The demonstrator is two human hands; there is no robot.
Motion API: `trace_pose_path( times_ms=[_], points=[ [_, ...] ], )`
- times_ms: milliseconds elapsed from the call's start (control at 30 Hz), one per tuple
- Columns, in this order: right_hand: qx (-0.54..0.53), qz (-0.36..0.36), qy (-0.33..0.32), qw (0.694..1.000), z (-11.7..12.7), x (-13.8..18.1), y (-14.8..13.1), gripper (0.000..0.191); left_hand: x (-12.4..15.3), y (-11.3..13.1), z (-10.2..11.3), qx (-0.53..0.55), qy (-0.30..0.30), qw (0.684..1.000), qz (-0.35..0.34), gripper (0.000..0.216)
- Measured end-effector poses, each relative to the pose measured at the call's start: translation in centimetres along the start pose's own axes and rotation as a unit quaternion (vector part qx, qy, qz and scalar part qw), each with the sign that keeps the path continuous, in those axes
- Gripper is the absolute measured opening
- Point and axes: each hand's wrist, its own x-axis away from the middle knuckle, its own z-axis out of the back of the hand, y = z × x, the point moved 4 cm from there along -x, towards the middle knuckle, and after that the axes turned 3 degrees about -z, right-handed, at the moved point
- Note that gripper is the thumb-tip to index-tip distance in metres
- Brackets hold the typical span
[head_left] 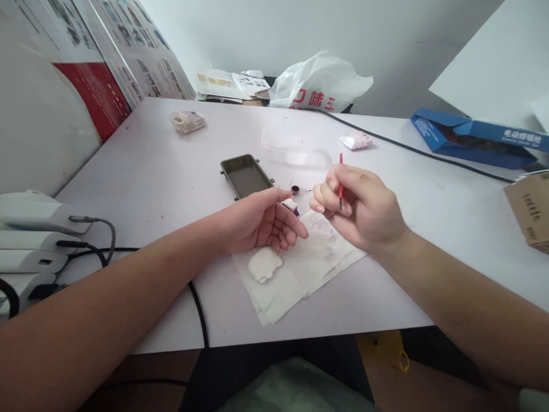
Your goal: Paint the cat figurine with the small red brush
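Observation:
My right hand (pixel 362 206) is closed around a slim red paintbrush (pixel 341 182), held upright with its dark end down, above the white paper tissues (pixel 317 246). My left hand (pixel 270 223) is turned palm inward, thumb and index finger stretched apart and the other fingers loosely curled. In the gap past its thumb shows a small white and purple piece (pixel 290 204), partly hidden; whether the hand touches it I cannot tell. A small round cap (pixel 295 189), dark inside, lies just beyond. Below the left hand a white rounded plaster-like figure (pixel 264 265) rests on the tissues.
A dark green open tray (pixel 246 176) and a clear plastic lid (pixel 295 150) lie behind the hands. Small packets (pixel 187 122) sit farther back. A blue box (pixel 476 137) and a cardboard box (pixel 532 212) stand right, chargers with cables (pixel 34 240) left. A plastic bag (pixel 321 83) is at the back.

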Motion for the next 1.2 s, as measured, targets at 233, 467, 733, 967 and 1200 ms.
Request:
trace_pose_path(
  times_ms=[233,467,733,967,1200],
  points=[
    [0.015,-0.007,0.035,0.999,0.4,-0.4,-0.9,0.034,0.0,-0.3,0.1,-0.055,0.068,0.996,0.002,0.065],
    [0.002,-0.007,0.027,1.000,0.9,-0.4,-0.9,0.035,2.5,2.3,-0.9,-0.336,0.220,0.908,-0.121,0.051],
    [0.011,-0.014,0.060,0.998,1.4,-0.7,-1.2,0.035,2.9,3.4,-2.4,-0.614,0.342,0.671,-0.235,0.036],
    [0.028,-0.010,0.057,0.998,1.7,-0.7,-1.5,0.036,2.3,2.9,-2.1,-0.632,0.360,0.645,-0.234,0.022],
    [0.011,-0.007,0.049,0.999,1.5,-0.7,-1.6,0.037,3.2,3.5,-2.5,-0.611,0.372,0.648,-0.261,0.022]
  ],
)
